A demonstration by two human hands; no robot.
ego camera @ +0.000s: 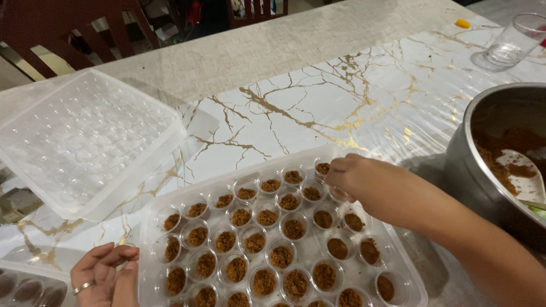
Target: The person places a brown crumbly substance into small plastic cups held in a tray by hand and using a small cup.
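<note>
Nearest the camera, the left hand (105, 277) rests at the near left corner of a clear plastic tray (152, 224), fingers loosely curled and touching its edge, a ring on one finger; it grips nothing. The tray lies on a white marble-look table covering (318, 108) with gold veins and holds rows of small clear cups (267, 218), each part-filled with brown crumbly mixture. At the lower left edge another tray with dark cups (28, 289) is partly in view. The right hand (352, 177) reaches in from the right over the tray's far right corner, fingertips pinched together at a cup there; whether it holds anything between them cannot be told. Left of the tray sits an empty clear tray lid (85, 139) with round dimples. On the right, a steel pot (483, 165) contains brown mixture and a spoon (526, 176). Farther off, a drinking glass (512, 42) stands near the far right corner beside a small yellow object (463, 23). Beyond the table are dark wooden chairs (68, 23).
</note>
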